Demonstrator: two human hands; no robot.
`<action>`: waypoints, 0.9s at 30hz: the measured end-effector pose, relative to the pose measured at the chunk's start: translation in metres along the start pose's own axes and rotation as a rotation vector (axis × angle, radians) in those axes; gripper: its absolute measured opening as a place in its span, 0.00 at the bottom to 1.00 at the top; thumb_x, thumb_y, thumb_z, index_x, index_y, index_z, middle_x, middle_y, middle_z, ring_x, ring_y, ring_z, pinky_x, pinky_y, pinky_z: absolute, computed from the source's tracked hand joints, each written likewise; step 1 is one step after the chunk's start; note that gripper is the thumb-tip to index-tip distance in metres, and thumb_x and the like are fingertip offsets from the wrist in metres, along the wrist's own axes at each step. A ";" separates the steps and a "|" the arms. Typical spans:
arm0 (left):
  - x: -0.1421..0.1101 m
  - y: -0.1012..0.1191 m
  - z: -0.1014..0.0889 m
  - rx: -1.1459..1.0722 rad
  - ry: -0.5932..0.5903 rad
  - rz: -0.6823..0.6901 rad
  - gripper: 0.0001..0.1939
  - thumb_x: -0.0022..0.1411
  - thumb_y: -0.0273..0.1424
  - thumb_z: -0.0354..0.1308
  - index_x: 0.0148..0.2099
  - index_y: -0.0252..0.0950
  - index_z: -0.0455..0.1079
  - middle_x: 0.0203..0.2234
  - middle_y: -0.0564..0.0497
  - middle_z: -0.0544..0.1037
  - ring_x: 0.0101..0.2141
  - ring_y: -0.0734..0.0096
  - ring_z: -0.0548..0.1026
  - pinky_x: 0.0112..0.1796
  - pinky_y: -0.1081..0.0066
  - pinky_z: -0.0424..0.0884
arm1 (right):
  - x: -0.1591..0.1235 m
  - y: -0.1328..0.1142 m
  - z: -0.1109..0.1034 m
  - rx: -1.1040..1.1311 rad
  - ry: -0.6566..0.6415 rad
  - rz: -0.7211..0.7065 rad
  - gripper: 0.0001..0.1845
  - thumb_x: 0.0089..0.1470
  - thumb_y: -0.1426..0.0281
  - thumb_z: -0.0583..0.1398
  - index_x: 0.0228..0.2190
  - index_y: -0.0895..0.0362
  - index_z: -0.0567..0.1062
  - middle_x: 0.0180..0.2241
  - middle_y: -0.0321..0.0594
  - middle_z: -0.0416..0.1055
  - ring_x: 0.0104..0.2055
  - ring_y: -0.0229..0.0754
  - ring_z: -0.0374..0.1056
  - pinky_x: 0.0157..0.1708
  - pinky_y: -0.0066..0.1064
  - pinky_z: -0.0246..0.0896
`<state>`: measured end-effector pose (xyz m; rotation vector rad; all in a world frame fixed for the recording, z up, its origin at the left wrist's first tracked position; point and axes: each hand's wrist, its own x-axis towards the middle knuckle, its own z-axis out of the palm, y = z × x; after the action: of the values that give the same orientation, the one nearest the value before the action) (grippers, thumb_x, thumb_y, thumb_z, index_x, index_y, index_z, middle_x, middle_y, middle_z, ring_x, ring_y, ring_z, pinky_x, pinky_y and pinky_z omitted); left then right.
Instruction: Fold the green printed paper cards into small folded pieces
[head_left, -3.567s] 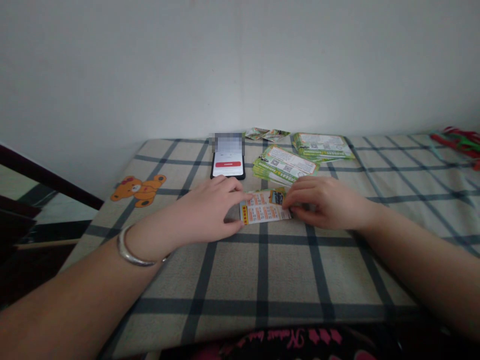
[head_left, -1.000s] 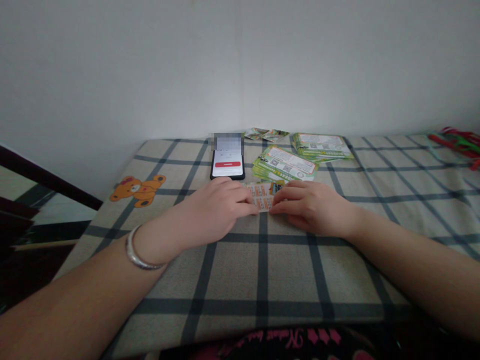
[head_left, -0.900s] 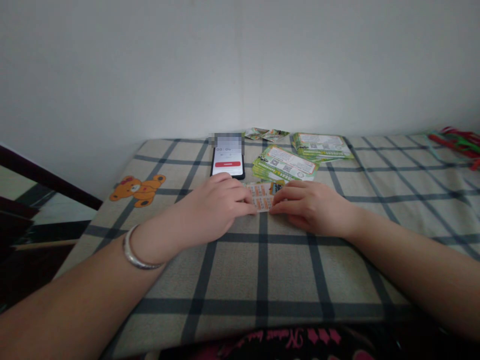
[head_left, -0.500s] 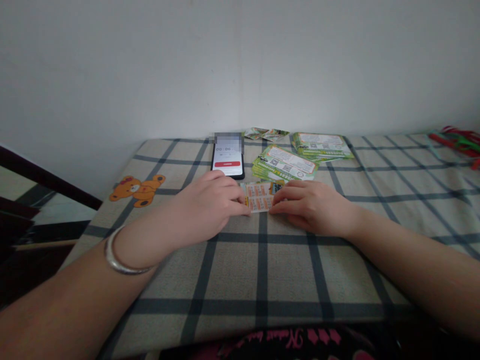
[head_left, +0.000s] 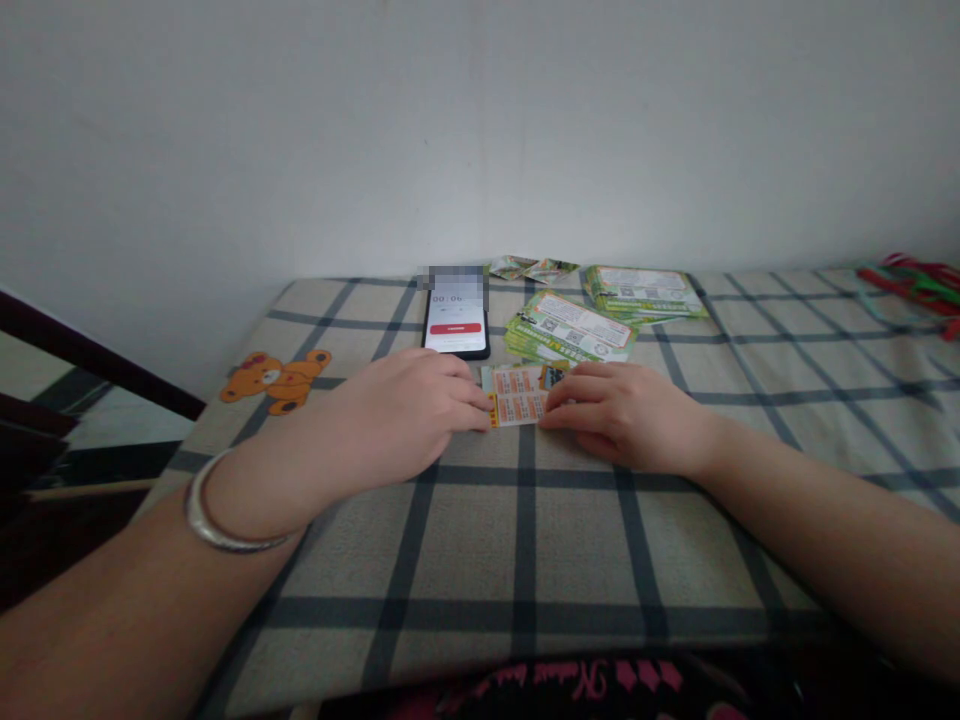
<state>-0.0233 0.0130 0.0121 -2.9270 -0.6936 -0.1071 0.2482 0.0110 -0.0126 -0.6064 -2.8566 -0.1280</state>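
The left hand [head_left: 401, 420] and right hand [head_left: 630, 415], apart and loosely curled, touch opposite ends of a rectangular white-and-orange printed paper leaflet [head_left: 517, 394]; I cannot tell whether either pinches it.

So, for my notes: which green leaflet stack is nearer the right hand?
The front stack, just beyond the right hand; the other stack sits by the wall.

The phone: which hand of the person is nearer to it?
Left. The left hand is just by the near end of the phone; the right hand is farther away, to the right.
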 end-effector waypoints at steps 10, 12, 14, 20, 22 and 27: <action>0.003 0.010 0.005 0.014 -0.032 -0.025 0.16 0.58 0.24 0.52 0.47 0.41 0.71 0.42 0.50 0.76 0.44 0.60 0.71 0.46 0.59 0.67 | 0.002 -0.001 0.000 -0.018 -0.017 -0.012 0.12 0.59 0.72 0.55 0.43 0.56 0.75 0.41 0.42 0.74 0.43 0.44 0.66 0.40 0.36 0.62; 0.003 0.011 0.009 0.018 -0.005 -0.019 0.18 0.58 0.24 0.53 0.50 0.42 0.70 0.43 0.50 0.75 0.43 0.60 0.71 0.45 0.60 0.67 | 0.003 -0.002 -0.001 -0.023 -0.010 -0.016 0.12 0.59 0.72 0.56 0.43 0.56 0.76 0.41 0.43 0.74 0.43 0.44 0.66 0.40 0.36 0.61; 0.003 0.011 0.011 -0.003 0.012 -0.021 0.19 0.57 0.24 0.54 0.50 0.43 0.70 0.43 0.51 0.75 0.43 0.61 0.71 0.44 0.60 0.68 | 0.003 -0.002 -0.001 -0.021 -0.009 -0.017 0.12 0.59 0.72 0.56 0.43 0.56 0.76 0.41 0.43 0.74 0.42 0.44 0.66 0.40 0.36 0.61; 0.002 0.006 0.010 -0.072 0.002 -0.033 0.21 0.57 0.20 0.50 0.49 0.45 0.71 0.46 0.54 0.75 0.47 0.62 0.71 0.49 0.58 0.66 | 0.002 -0.002 -0.001 -0.004 -0.032 -0.005 0.13 0.59 0.72 0.55 0.44 0.56 0.75 0.43 0.41 0.74 0.43 0.44 0.66 0.41 0.37 0.62; 0.002 0.004 0.009 -0.069 0.014 -0.025 0.21 0.57 0.19 0.50 0.48 0.44 0.72 0.45 0.54 0.76 0.46 0.62 0.71 0.48 0.59 0.67 | 0.002 -0.002 -0.001 -0.007 -0.030 -0.004 0.13 0.59 0.72 0.55 0.44 0.55 0.75 0.42 0.41 0.74 0.43 0.44 0.66 0.41 0.37 0.62; 0.001 -0.003 0.005 -0.137 0.020 -0.030 0.20 0.55 0.18 0.49 0.42 0.44 0.75 0.42 0.54 0.77 0.44 0.66 0.72 0.46 0.64 0.67 | 0.001 -0.002 -0.001 -0.014 -0.017 -0.022 0.12 0.59 0.72 0.55 0.44 0.56 0.75 0.42 0.43 0.74 0.43 0.44 0.66 0.40 0.37 0.62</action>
<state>-0.0231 0.0169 0.0073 -3.0416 -0.7566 -0.1936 0.2466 0.0092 -0.0116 -0.5822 -2.8821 -0.1473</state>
